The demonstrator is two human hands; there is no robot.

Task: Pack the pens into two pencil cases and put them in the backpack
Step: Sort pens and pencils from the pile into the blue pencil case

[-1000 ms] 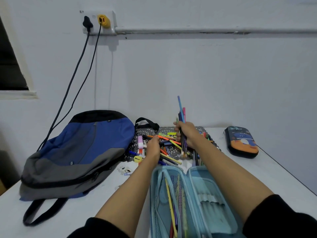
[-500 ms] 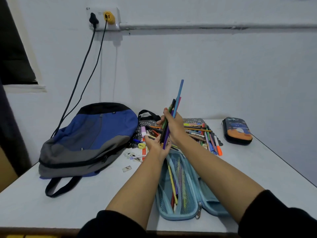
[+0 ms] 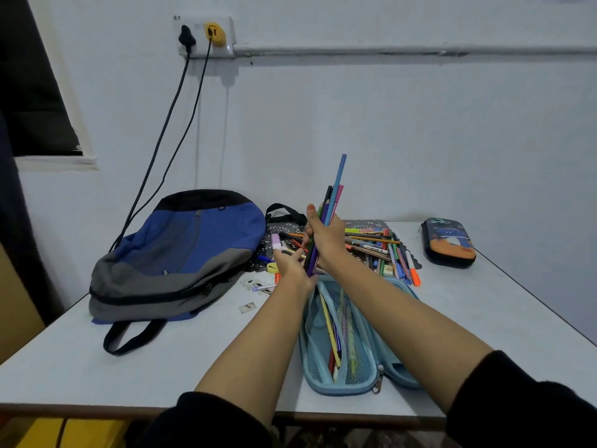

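My right hand (image 3: 328,240) grips a bundle of pens (image 3: 334,195) nearly upright above the far end of the open light-blue pencil case (image 3: 365,373). My left hand (image 3: 290,266) sits at the bundle's lower ends with its fingers relaxed, touching them. Several pens lie in the case's mesh pocket. A pile of loose pens (image 3: 374,244) is spread on a dark patterned mat behind the case. The blue and grey backpack (image 3: 181,253) lies zipped at the left. A second, dark pencil case (image 3: 449,242) lies shut at the far right.
The white table (image 3: 97,360) ends close to me and at the right. Two cables (image 3: 168,137) hang from a wall socket down behind the backpack. Small paper scraps (image 3: 247,307) lie between backpack and case. A backpack strap (image 3: 129,337) loops toward the front.
My right hand lifted the bundle off the pile and brought it toward me over the case. My left hand left the pile and came to the bundle's lower ends. The view pulled back.
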